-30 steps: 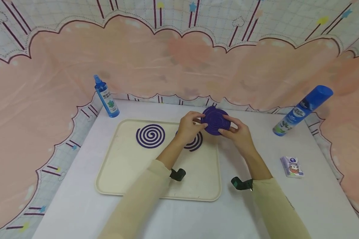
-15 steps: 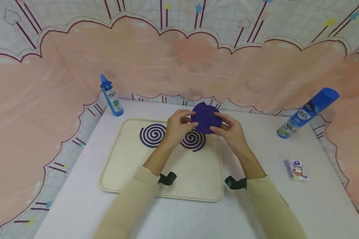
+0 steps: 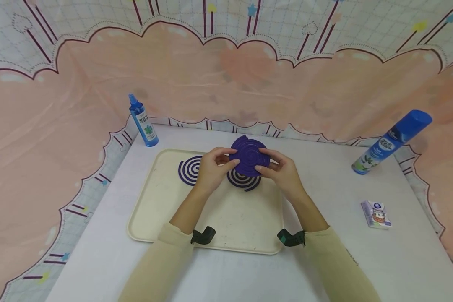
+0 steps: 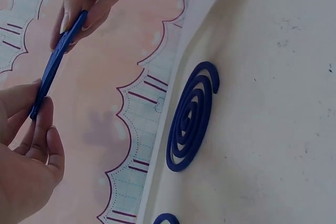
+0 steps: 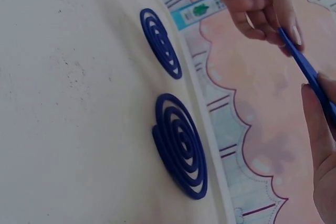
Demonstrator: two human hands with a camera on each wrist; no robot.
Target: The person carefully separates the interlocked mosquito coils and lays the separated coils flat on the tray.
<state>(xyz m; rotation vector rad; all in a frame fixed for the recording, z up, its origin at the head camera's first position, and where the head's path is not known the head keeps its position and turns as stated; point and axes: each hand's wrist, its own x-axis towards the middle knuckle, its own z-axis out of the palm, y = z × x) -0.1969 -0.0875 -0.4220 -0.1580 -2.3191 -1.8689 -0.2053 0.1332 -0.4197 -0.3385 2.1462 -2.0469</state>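
Observation:
Both hands hold a tightly wound dark blue-purple mosquito coil (image 3: 249,155) above the far part of the tray. My left hand (image 3: 210,171) pinches its left edge between thumb and fingers; my right hand (image 3: 285,174) pinches the right edge. Seen edge-on in the left wrist view, the held mosquito coil (image 4: 58,56) is thin and flat. Two loosely spaced spiral coils lie on the tray. The left spiral coil (image 5: 175,72) is partly covered by my left hand in the head view, and the right spiral coil (image 5: 200,153) is partly behind the held one.
The cream tray (image 3: 154,214) lies on a white-covered table (image 3: 324,193). A blue spray bottle (image 3: 143,125) stands at the back left. A blue aerosol can (image 3: 390,142) stands at the right, with a small tissue pack (image 3: 376,214) nearer. A patterned cloth (image 3: 196,84) hangs behind.
Both hands have moved left with the mosquito coil, from the tray's back right corner to over the right spiral coil, dipping lower in the last half second. The view has shifted slightly.

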